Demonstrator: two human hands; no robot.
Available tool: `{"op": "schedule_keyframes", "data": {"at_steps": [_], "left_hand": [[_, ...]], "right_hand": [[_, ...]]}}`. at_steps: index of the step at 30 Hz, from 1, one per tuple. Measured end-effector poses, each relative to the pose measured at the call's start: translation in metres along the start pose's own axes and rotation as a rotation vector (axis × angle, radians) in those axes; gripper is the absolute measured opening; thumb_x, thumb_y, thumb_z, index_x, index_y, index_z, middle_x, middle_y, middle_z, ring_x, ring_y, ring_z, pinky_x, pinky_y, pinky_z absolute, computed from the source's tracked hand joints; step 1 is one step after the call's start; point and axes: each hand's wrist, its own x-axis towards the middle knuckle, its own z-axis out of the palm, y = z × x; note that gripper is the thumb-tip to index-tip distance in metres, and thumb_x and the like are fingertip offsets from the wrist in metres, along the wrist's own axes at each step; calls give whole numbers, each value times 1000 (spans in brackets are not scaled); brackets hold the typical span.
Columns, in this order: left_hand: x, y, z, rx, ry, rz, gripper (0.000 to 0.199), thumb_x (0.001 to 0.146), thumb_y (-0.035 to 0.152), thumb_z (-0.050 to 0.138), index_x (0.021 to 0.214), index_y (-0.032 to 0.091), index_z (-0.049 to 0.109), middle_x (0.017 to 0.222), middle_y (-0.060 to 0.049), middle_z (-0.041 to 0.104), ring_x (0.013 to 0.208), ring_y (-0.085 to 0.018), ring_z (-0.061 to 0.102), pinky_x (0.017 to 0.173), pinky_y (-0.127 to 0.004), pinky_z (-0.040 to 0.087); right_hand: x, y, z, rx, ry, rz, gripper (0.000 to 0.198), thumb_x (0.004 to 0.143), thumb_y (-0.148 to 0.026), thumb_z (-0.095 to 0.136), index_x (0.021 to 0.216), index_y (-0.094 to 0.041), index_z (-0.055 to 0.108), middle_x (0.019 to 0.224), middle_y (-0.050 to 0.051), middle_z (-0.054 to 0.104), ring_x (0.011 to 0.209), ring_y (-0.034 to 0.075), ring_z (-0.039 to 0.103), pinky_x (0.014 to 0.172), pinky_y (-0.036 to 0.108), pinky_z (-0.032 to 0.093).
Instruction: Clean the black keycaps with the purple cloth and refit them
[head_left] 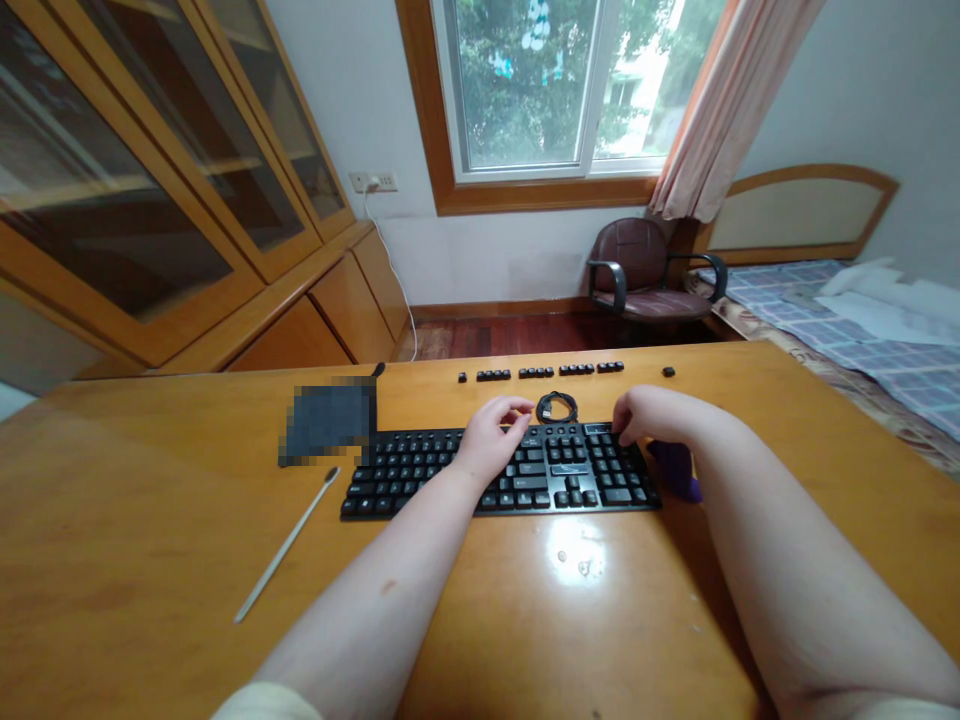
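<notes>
A black keyboard (pixel 442 490) lies flat across the desk before me. My left hand (pixel 491 440) hovers over its upper middle, fingers loosely curled with a gap to the thumb, and nothing shows between them. At the keyboard's upper right, above the number pad, my right hand (pixel 636 415) points down with fingers pressed together; whatever they hold is hidden. Behind the keyboard, several loose black keycaps (pixel 536 372) stand in a row in small groups. One lone keycap (pixel 668 371) sits farther right. A coiled black cable (pixel 557 407) rests just beyond the keyboard.
A white-handled brush (pixel 289 545) lies left of the keyboard, near a dark blurred pouch-like item (pixel 330 420). Something purple (pixel 679 472) shows beside my right forearm. Beyond the wooden desk (pixel 150 500) are a chair (pixel 637 265), a bed (pixel 795 290) and glass-fronted cabinets (pixel 225 130).
</notes>
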Motion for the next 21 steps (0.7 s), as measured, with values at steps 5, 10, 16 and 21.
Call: {"op": "schedule_keyframes", "data": {"at_steps": [5, 10, 16, 21], "left_hand": [[0, 2, 0, 0, 4, 12, 14, 80, 22, 55, 90, 18, 64, 87, -3, 65, 72, -12, 61, 70, -26, 52], [0, 4, -1, 2, 1, 25, 14, 80, 22, 54, 90, 18, 64, 87, -4, 65, 72, -12, 61, 69, -26, 52], [0, 2, -1, -4, -8, 16, 15, 81, 23, 53, 90, 18, 64, 87, -4, 65, 73, -12, 61, 71, -27, 52], [0, 0, 0, 7, -21, -5, 14, 81, 21, 53, 90, 19, 64, 87, -3, 65, 73, -12, 61, 70, -26, 51]], "right_hand": [[2, -2, 1, -12, 45, -3, 14, 47, -14, 73, 57, -24, 70, 55, 0, 65, 51, 17, 57, 51, 26, 40], [4, 2, 3, 7, 23, 1, 12, 48, -20, 74, 59, -24, 70, 56, 0, 65, 53, 17, 58, 50, 26, 40], [10, 3, 2, -91, 26, 135, 13, 53, -30, 75, 60, -20, 68, 62, 4, 66, 61, 21, 60, 55, 29, 41], [15, 7, 0, -184, 52, 181, 24, 50, -35, 78, 60, -18, 66, 64, 7, 65, 63, 23, 60, 56, 30, 42]]}}
